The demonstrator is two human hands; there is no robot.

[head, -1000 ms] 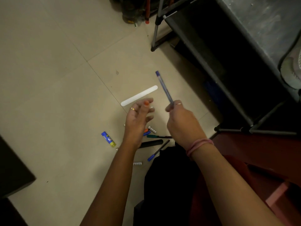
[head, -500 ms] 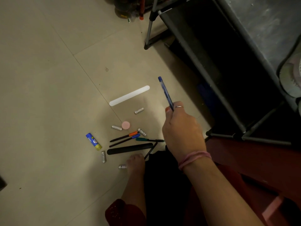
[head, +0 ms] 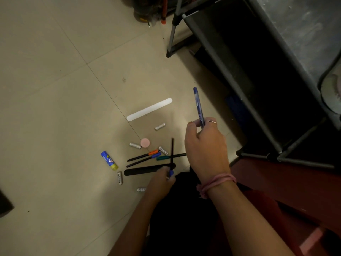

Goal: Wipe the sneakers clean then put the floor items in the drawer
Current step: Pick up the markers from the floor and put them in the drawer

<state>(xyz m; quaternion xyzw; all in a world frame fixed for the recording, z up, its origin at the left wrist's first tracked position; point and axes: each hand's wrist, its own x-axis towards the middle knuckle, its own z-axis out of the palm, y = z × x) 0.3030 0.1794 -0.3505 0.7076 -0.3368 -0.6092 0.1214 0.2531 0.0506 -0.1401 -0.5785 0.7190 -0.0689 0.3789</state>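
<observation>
Head view, floor collection in progress.

Right hand (head: pixel 204 145): gripping a blue ballpoint pen (head: pixel 199 106) between thumb and curled fingers, barrel pointing up and away. It is being carried clear of the floor, probably so the hand serves as the holder while the other gathers. Wrist is bending down, forearm entering from lower right, a pink band (head: pixel 217 182) sitting on the wrist.

Left hand (head: pixel 162 179): reaching low from the bottom centre, fingers pinching the blue-capped end of a thin black pen (head: pixel 172 154), which is standing nearly upright off the tiles. Judged to be mid-pickup.

Items lying loose on the tiled floor (head: pixel 55 89), close together just ahead of the left hand:
- orange-capped pen (head: pixel 143 155) and blue-capped pen (head: pixel 144 159), lying side by side;
- green-capped pen (head: pixel 170 156), crossing behind the lifted pen;
- black nail file (head: pixel 145 170), touching or just beside the left fingers;
- white nail file (head: pixel 149 109), lying apart, farther out;
- glue stick (head: pixel 109 160), to the left of the group;
- pink disc (head: pixel 145 142);
- small batteries, one being (head: pixel 160 126), others scattered among the pens.

Dark metal-framed shelf unit (head: pixel 230 71): standing at right, well apart from the items. A sneaker (head: pixel 332 93) is partly showing at the right edge, on top of it. No drawer is identifiable here.

Most floor items are waiting to be collected.
</observation>
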